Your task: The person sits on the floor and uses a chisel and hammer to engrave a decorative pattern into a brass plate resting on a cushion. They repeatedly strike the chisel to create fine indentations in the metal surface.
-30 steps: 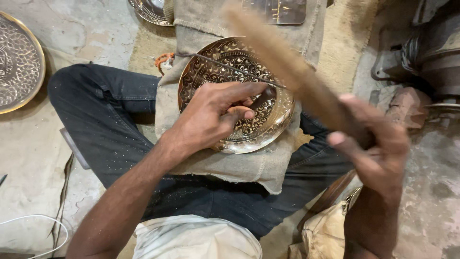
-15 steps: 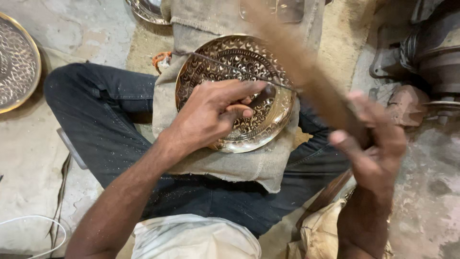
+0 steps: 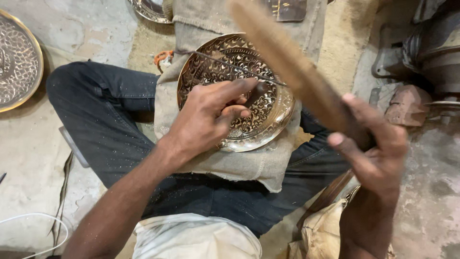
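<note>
Two hands work: left hand (image 3: 211,117) pinches a thin chisel (image 3: 225,64) on the engraved plate (image 3: 268,120) (lap-held), right hand (image 3: 373,153) clasps a wooden mallet (image 3: 287,62)

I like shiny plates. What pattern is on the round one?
Curly engraved swirls cover the brass plate, seen in the head view.

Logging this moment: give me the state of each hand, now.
Left hand: closed on a thin metal tool, tip on the engraved plate.
Right hand: closed on a raised wooden stick.

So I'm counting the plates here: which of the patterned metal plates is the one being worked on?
The middle plate, on the burlap over the lap, under the left hand. The other two lie on the floor: one at left, one at top.
</note>
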